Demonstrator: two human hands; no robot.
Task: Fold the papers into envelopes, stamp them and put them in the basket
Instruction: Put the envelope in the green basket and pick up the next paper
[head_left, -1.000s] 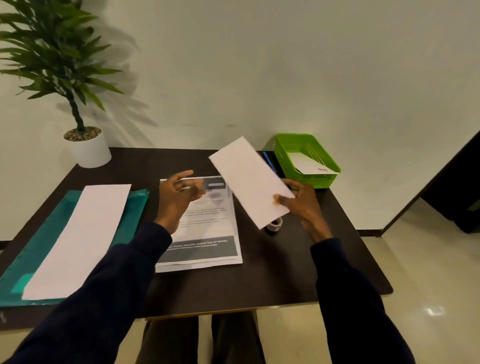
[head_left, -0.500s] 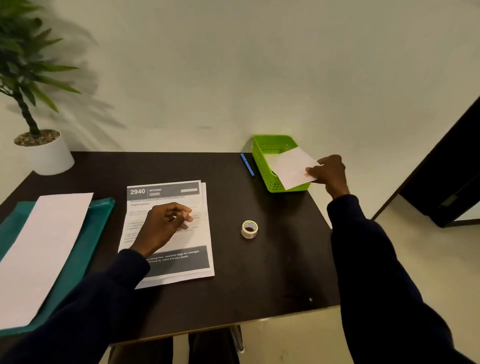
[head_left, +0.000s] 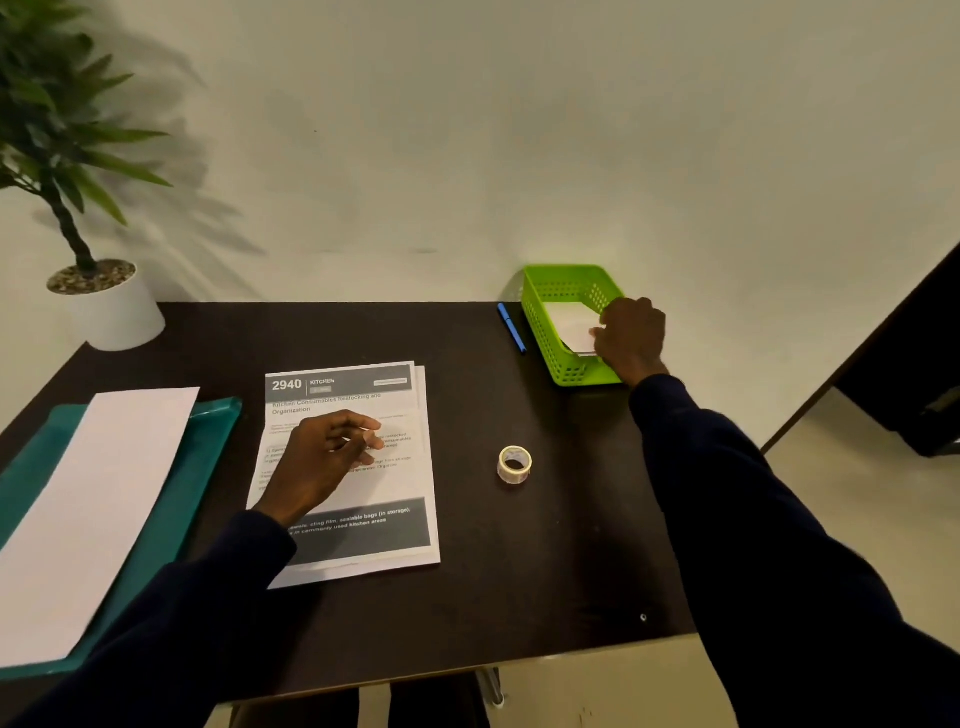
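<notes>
A white envelope is seen inside the green basket at the far right of the table, with the right hand laid over its near end. The fingers are curled down onto the envelope, but it cannot be told whether it is pinched or already let go. A second white edge seems to show beneath it, so more than one envelope may be lying there; this cannot be made out for certain.

This envelope's delivery is judged all but finished: only the release and the withdrawal of the hand are left.

Much of the task is judged to remain. A stack of printed papers is lying flat and unfolded at the middle of the table, and the left hand is held over it with fingers loosely curled, nothing gripped. A roll of stickers is standing just right of the stack. A long white sheet is lying on a teal tray at the left.
</notes>
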